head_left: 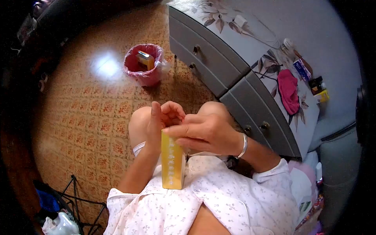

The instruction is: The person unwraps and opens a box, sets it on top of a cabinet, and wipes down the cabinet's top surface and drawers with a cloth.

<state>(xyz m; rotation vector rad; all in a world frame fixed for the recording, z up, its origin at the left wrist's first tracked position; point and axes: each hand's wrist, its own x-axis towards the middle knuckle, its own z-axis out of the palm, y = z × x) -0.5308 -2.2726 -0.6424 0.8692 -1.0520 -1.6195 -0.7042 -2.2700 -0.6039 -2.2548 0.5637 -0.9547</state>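
Note:
A tall yellow box [172, 160] with pale lettering down its side stands upright against my patterned shirt. My right hand [207, 131], with a silver bracelet [243, 146] at the wrist, reaches in from the right. Its fingers close over the upper end of the box. Behind the box's top is my left hand [158, 117], thumb raised and apart, fingers loosely curled toward the right hand. I see nothing in the left hand, though its palm is partly hidden. The fingertips of both hands come close together above the box.
On the tiled floor ahead stands a pink lined bin [147, 80], with a yellow-and-silver carton [145, 60] inside. Grey drawers [211, 51] extend on the right. A magenta cloth [288, 92] and small boxes lie on their top. A black metal frame [74, 199] is at lower left.

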